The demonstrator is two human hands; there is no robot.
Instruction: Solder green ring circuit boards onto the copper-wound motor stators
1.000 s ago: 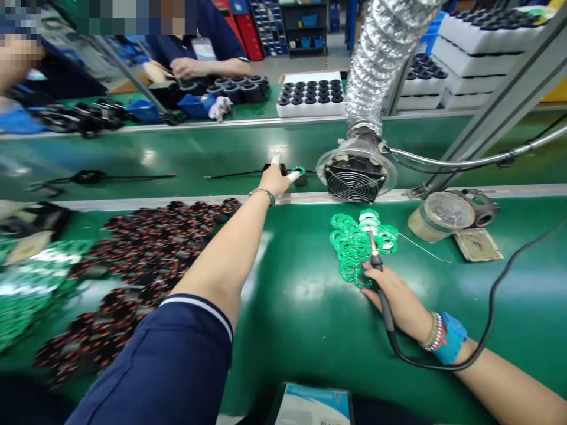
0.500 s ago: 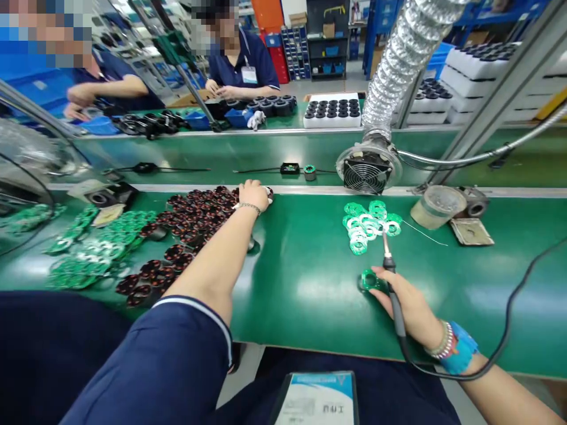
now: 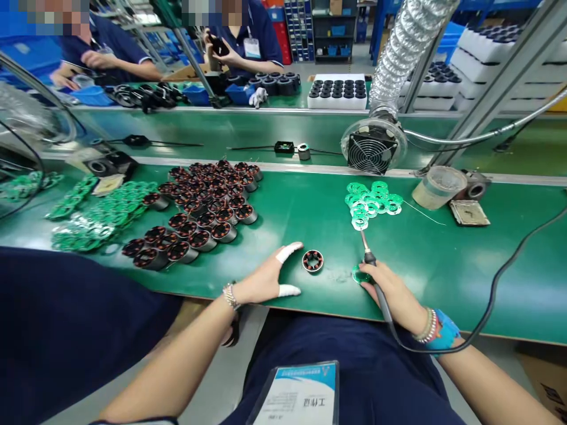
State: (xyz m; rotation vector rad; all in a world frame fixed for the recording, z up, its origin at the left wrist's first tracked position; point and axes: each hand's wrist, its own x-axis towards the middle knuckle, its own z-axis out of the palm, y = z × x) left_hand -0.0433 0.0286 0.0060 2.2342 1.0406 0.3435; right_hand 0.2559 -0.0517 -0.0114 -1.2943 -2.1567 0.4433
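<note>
My left hand (image 3: 270, 274) lies open near the front edge of the green table (image 3: 443, 265), thumb and forefinger in white finger cots spread apart. Just right of it stands a single copper-wound stator (image 3: 312, 260), not touched. My right hand (image 3: 392, 292) is closed on a soldering iron (image 3: 371, 265) whose tip points toward the pile of green ring boards (image 3: 371, 202). Its fingertips rest on one green ring board (image 3: 361, 274) lying flat on the table.
Several wound stators (image 3: 204, 203) are heaped left of centre, more green boards (image 3: 97, 215) farther left. A fume fan (image 3: 372, 150) on a foil duct, a solder sponge tin (image 3: 438, 187) and a conveyor belt (image 3: 248, 133) lie beyond. Two other people work across the belt.
My left hand came back from the stator heap to the near edge and let go of one stator beside the right hand. The right hand stayed on the iron and the ring board.
</note>
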